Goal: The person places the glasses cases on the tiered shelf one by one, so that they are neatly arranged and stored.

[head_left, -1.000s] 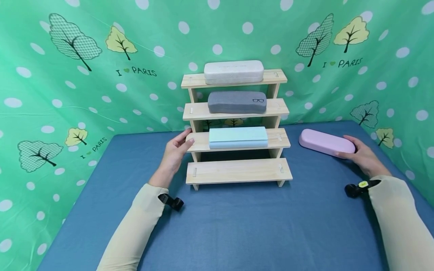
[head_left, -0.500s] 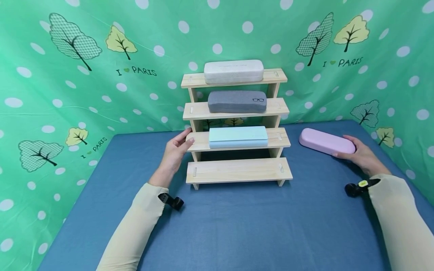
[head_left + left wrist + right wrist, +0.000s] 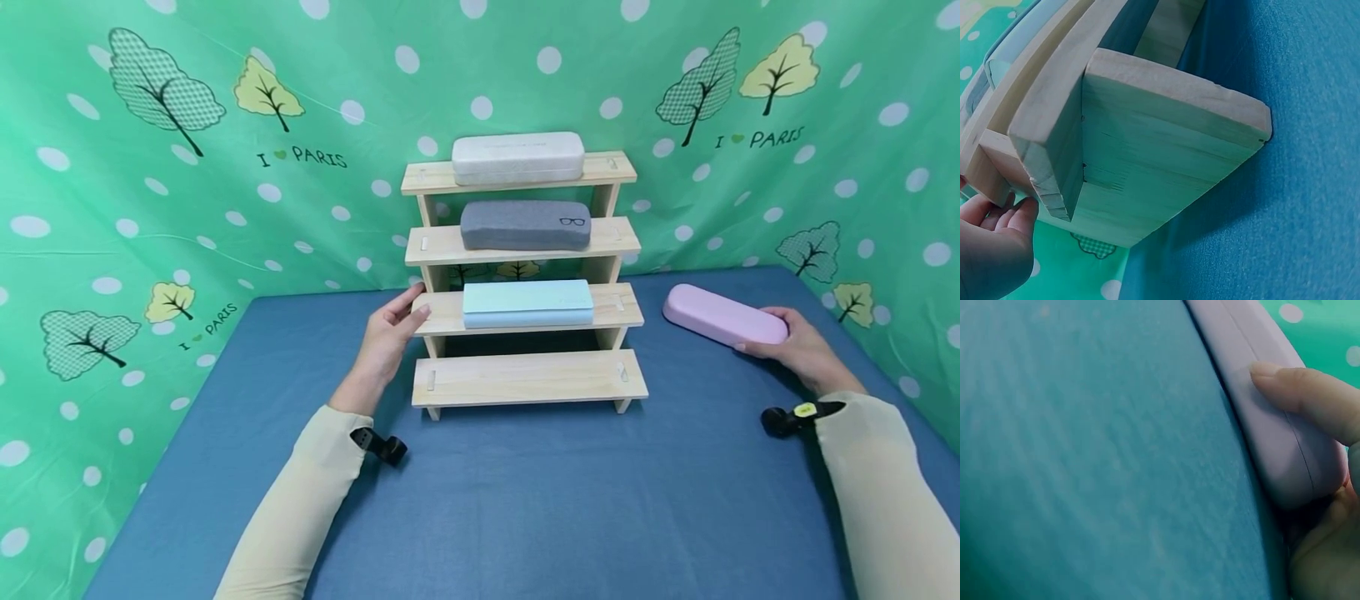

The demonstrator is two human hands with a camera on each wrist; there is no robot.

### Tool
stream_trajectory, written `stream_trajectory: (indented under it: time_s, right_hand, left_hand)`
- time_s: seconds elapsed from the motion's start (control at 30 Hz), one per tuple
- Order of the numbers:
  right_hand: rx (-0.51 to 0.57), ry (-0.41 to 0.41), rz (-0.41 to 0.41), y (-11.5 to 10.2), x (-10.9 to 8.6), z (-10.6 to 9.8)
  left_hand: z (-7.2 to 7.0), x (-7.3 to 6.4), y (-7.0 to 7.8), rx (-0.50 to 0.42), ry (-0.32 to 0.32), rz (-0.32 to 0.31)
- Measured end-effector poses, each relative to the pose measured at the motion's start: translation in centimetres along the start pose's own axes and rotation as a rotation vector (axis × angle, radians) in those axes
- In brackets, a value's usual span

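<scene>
At the stand's left side, my left hand (image 3: pixel 384 333) grips the end of the second-lowest step of a wooden tiered display stand (image 3: pixel 525 379). Its curled fingers (image 3: pixel 1019 219) show at that edge in the left wrist view. To the right of the stand, my right hand (image 3: pixel 806 350) holds the near right end of a lilac glasses case (image 3: pixel 723 315), its thumb along the front side. In the right wrist view the case (image 3: pixel 1272 444) lies along the blue cloth, lid seam closed. The fingers behind the case are mostly hidden.
A light blue case (image 3: pixel 527 304) lies on the step my left hand grips. Above it sit a dark grey glasses case (image 3: pixel 525 226) and, on top, a pale grey case (image 3: pixel 517 160). A green dotted curtain (image 3: pixel 480 75) hangs behind the blue-covered table (image 3: pixel 525 517).
</scene>
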State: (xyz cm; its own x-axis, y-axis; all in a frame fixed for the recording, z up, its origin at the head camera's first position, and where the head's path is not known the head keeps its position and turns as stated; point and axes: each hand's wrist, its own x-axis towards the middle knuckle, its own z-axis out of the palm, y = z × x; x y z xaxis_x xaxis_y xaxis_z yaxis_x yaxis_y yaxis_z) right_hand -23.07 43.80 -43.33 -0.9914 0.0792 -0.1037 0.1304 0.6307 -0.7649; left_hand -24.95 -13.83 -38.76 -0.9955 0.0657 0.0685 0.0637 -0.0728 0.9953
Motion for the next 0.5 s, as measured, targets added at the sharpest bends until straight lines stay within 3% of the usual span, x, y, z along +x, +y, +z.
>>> stream_trajectory:
  time_s: [0.23,0.5]
  right_hand:
    - [0.052,0.123,-0.042,0.9,-0.4,0.4]
    - [0.160,0.147,-0.060,1.3,-0.8,0.3]
  left_hand:
    - [0.0,0.1,0.0,0.002,0.000,-0.004]
    - [0.0,-0.1,0.1,-0.002,0.003,-0.010]
